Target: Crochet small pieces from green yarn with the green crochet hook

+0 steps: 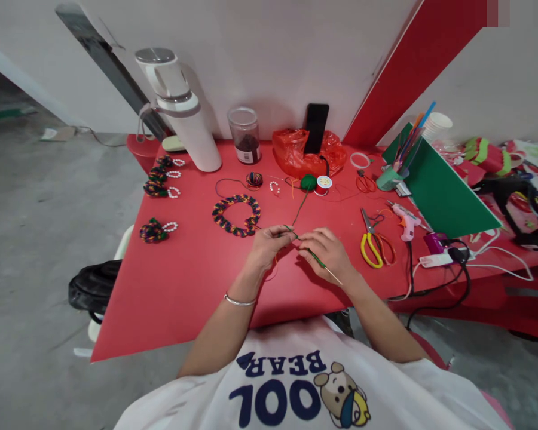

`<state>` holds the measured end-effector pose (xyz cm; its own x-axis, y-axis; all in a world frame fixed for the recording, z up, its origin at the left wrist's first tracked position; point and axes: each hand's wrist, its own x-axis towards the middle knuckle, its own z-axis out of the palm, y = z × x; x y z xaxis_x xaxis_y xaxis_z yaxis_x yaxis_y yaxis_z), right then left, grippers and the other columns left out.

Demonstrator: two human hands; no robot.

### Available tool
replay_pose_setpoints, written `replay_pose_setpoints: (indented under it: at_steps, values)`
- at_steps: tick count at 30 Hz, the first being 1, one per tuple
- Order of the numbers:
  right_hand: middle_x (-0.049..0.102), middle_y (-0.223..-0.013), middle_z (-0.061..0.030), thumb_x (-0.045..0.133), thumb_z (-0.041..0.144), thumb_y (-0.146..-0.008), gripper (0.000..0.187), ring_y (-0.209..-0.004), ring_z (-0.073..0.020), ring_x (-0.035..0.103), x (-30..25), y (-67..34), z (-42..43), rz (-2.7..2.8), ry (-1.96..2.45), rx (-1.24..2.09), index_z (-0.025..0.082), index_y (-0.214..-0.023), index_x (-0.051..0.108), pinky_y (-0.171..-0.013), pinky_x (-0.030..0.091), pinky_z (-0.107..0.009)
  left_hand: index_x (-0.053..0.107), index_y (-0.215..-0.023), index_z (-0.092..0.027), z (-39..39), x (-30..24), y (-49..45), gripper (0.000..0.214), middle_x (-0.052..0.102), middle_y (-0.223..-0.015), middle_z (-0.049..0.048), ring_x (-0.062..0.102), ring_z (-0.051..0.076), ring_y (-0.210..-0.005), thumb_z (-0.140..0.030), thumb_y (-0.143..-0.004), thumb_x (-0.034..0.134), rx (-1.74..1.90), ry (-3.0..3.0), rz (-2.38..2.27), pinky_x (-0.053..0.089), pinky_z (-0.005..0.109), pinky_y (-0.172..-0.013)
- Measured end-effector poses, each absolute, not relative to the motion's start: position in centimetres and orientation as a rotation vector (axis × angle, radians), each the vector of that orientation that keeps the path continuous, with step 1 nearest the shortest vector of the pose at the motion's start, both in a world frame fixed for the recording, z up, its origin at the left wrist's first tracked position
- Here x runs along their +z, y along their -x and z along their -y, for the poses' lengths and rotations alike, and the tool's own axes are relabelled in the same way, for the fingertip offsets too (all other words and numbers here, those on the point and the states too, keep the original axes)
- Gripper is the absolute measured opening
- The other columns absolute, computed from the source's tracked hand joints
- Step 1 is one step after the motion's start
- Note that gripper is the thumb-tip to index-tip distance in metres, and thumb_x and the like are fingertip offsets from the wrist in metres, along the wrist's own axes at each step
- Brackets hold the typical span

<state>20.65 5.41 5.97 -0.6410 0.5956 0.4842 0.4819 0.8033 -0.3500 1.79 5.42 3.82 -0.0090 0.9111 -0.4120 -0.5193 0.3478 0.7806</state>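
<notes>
Both forearms converged at the frame's centre. The left hand (270, 243) pinched green yarn (300, 209) between fingertips; the right hand (329, 251), fingers curled, held a thin, partly green rod (317, 259) there.

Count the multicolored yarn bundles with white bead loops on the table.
4. Along the left side of the red table: the top bundle, middle bundle and lower bundle sit close together; a separate bundle lies below them in view.
</notes>
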Motion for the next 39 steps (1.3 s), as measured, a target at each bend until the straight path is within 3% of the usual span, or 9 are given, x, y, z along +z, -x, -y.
replay_pose_setpoints:
  at_steps: [3,6,14,19,25,29,39]
  values:
    - [0.073,-0.109,-0.0099,0.060,0.025,-0.099,0.012,-0.104,-0.0246,0.062,5.1,-20.3,-5.0,2.327,0.847,0.124,0.022,-0.107,0.068,-0.092,0.056,-0.044,0.075,-0.082,-0.012,-5.5,3.8,-1.8,0.044,0.064,-0.058,-0.0002,0.050,0.007,-0.044,-0.026,-0.045,0.095,1.142,-0.459,-1.041,0.033,0.019,-0.041]
    - [0.072,-0.111,-0.0095,0.061,0.027,-0.098,0.013,-0.105,-0.0245,0.064,4.2,-20.0,-4.7,2.259,0.885,0.079,0.024,-0.109,0.069,-0.094,0.056,-0.045,0.074,-0.082,-0.012,-5.5,3.7,-1.8,0.043,0.060,-0.055,-0.0020,0.046,0.005,-0.043,-0.024,-0.047,0.096,1.105,-0.429,-0.961,0.024,0.016,-0.037]
    - [0.074,-0.114,-0.0070,0.061,0.034,-0.100,0.019,-0.107,-0.0227,0.068,3.9,-21.0,-5.5,2.118,0.730,0.485,0.030,-0.115,0.070,-0.095,0.056,-0.045,0.075,-0.087,-0.012,-5.5,3.8,-0.8,0.040,0.060,-0.062,-0.0017,0.047,0.004,-0.047,-0.019,-0.052,0.094,0.974,-0.401,-0.784,0.024,0.014,-0.039]
    - [0.076,-0.115,-0.0080,0.057,0.040,-0.101,0.022,-0.110,-0.0225,0.069,5.3,-22.7,-6.5,2.189,0.661,0.739,0.028,-0.113,0.071,-0.099,0.055,-0.044,0.074,-0.084,-0.011,-5.6,3.9,-0.6,0.040,0.065,-0.065,0.0026,0.051,0.006,-0.047,-0.021,-0.051,0.095,0.944,-0.448,-0.841,0.024,0.016,-0.039]
    - [0.075,-0.117,-0.0084,0.057,0.033,-0.102,0.017,-0.111,-0.0204,0.070,7.3,-23.6,-6.8,2.191,0.639,1.015,0.026,-0.108,0.070,-0.098,0.054,-0.040,0.074,-0.083,-0.011,-5.5,4.0,-0.5,0.037,0.065,-0.062,0.0033,0.051,0.007,-0.045,-0.024,-0.054,0.094,0.905,-0.530,-0.876,0.029,0.018,-0.039]
    - [0.075,-0.115,-0.0093,0.057,0.040,-0.102,0.021,-0.109,-0.0207,0.071,7.8,-23.9,-6.7,2.083,0.692,1.242,0.024,-0.102,0.070,-0.098,0.056,-0.040,0.075,-0.086,-0.012,-5.5,3.9,-0.5,0.042,0.066,-0.062,0.0023,0.051,0.007,-0.043,-0.025,-0.052,0.094,0.897,-0.534,-0.863,0.029,0.018,-0.039]
    - [0.076,-0.109,-0.0077,0.061,0.054,-0.096,0.031,-0.101,-0.0223,0.073,4.2,-23.2,-6.1,1.618,0.780,1.528,0.024,-0.094,0.068,-0.096,0.057,-0.044,0.077,-0.090,-0.012,-5.5,3.5,-0.7,0.045,0.067,-0.062,0.0021,0.048,0.006,-0.042,-0.026,-0.051,0.095,0.927,-0.534,-0.863,0.029,0.019,-0.040]
